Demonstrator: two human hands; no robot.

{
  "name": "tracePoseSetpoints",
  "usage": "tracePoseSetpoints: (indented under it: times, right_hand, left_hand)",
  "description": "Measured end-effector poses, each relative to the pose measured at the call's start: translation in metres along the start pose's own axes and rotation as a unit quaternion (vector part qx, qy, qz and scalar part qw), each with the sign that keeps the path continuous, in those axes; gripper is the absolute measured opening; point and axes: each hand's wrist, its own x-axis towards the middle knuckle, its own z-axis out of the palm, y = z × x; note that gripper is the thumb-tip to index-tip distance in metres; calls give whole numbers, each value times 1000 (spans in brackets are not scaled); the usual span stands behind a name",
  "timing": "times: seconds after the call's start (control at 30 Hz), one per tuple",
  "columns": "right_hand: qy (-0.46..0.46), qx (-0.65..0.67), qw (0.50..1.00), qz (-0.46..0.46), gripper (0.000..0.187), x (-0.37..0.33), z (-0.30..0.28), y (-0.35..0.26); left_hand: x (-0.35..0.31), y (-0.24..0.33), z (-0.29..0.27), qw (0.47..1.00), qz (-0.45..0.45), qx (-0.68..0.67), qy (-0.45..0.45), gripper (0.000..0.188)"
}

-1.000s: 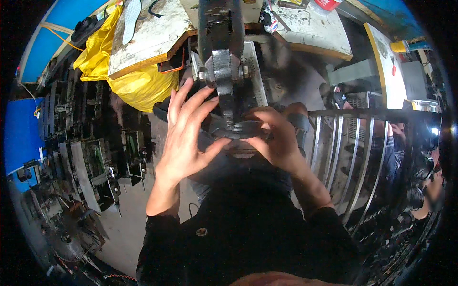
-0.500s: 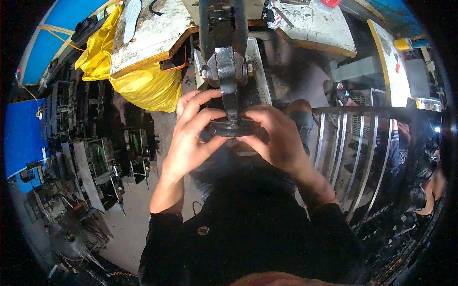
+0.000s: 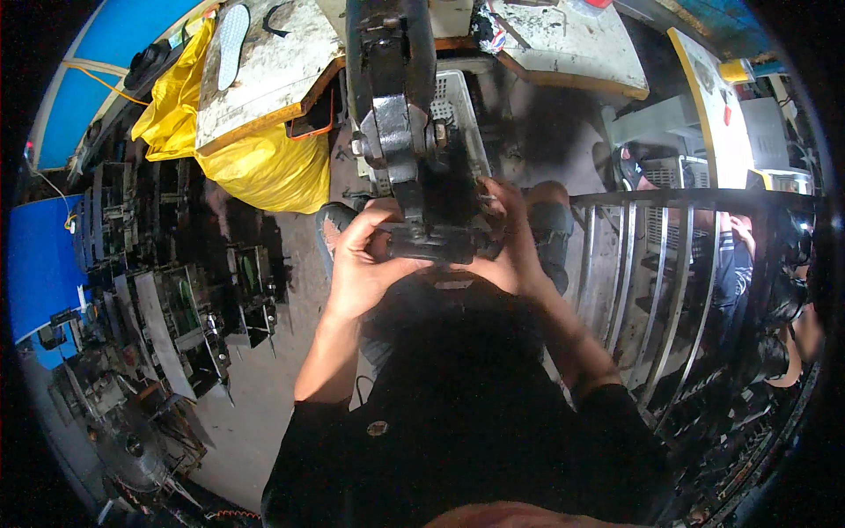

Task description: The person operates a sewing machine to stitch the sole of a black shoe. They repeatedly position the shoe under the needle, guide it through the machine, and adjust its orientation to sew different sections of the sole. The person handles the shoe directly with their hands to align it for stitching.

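Note:
In front of me stands a black machine arm (image 3: 392, 123) with bolts at its joint, narrowing to a tip over my lap. A black piece (image 3: 449, 248) lies at this tip, its exact kind not clear in the shadow. From the left, my left hand (image 3: 363, 268) pinches its edge between thumb and fingers. My right hand (image 3: 509, 246) grips the opposite side, with the thumb along the near edge and the fingers partly hidden in the dark. Both hands are close beside the machine tip.
A white plastic basket (image 3: 462, 110) stands behind the machine arm. Worn white tabletops lie beyond it; the left one (image 3: 255, 97) carries a pale insole (image 3: 233, 44). Below hangs a yellow bag (image 3: 268, 172). Metal rack bars (image 3: 616, 264) rise on my right, with another person's hand (image 3: 744, 231) beyond. Metal fixtures (image 3: 180, 321) stand left.
The black piece has turned and now shows more of its dark surface right of the machine tip. Both hands have shifted slightly lower, and the right fingers have moved behind the piece.

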Motion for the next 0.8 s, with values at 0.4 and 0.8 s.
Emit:
tracePoseSetpoints:
  times: [0.4, 0.8]
  right_hand:
    - [-85, -124, 988, -17, 69, -11, -7, 28]
    - [-105, -162, 981, -32, 72, -3, -55, -12]
  left_hand:
    - [-3, -24, -8, 995, -6, -99, 1, 61]
    - [-1, -26, 1, 995, -3, -97, 31, 60]
